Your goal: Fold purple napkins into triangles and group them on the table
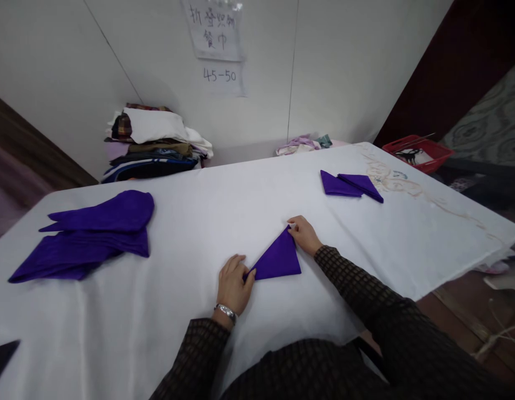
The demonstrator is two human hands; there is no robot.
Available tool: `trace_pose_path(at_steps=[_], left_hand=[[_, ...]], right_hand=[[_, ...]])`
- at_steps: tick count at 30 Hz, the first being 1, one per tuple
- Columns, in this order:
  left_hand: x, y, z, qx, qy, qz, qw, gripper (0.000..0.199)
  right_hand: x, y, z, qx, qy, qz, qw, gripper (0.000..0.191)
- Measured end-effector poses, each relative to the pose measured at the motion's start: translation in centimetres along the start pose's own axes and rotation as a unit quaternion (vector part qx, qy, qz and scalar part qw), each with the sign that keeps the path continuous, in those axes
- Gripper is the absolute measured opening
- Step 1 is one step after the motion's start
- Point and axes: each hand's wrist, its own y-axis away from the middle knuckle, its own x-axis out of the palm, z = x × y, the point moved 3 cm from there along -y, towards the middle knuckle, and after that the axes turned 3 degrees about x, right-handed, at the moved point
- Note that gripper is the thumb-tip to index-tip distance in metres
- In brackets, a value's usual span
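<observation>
1. Hands, left (233,286) and right (306,236), each pinch one corner of folded purple cloth (279,258).
2. Cloth lies on white-covered worktop (240,200), near the wearer's edge.
3. Upper wall sheet (218,49): handwritten "折叠织物餐巾".
4. Lower wall sheet (222,86): "45-50".

The left grip (234,286) partly covers the purple triangle (280,256); the left edge crops a dark object (1,358).

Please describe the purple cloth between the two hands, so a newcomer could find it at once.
On the white tablecloth, look to the middle of the near side, between the left hand and right hand. There lies a purple cloth folded roughly into a triangle. Unlike the purple pile at left and the folded pieces at right, only this one is in the hands' grip.
</observation>
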Motion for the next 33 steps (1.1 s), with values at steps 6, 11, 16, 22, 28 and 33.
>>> trace_pose_path(at_steps=[6, 11, 16, 22, 28, 33], left_hand=[[0.0, 0.0, 0.1, -0.003, -0.002, -0.010, 1.000, 0.019], [-0.3, 0.2, -0.1, -0.013, -0.003, -0.026, 1.000, 0.022], [-0.7, 0.5, 0.0, -0.041, -0.015, -0.039, 0.998, 0.028], [-0.5, 0.5, 0.4, -0.075, -0.030, -0.053, 0.995, 0.025], [-0.4, 0.4, 0.8, -0.110, -0.055, -0.050, 0.991, 0.024], [-1.1, -1.1, 2.4, -0.152, -0.072, -0.045, 0.985, 0.023]], right_hand=[[0.1, 0.9, 0.3, -0.020, 0.041, -0.007, 0.999, 0.018], [-0.2, 1.2, 0.6, -0.027, 0.127, 0.006, 0.992, 0.021], [-0.6, 1.2, 0.8, -0.032, 0.149, 0.010, 0.988, 0.021], [-0.8, 1.1, 0.7, -0.038, 0.141, 0.006, 0.989, 0.019], [-1.2, 0.8, 0.7, -0.060, 0.160, 0.037, 0.985, 0.018], [-1.6, 1.6, 1.1, -0.108, 0.183, 0.067, 0.975, 0.019]])
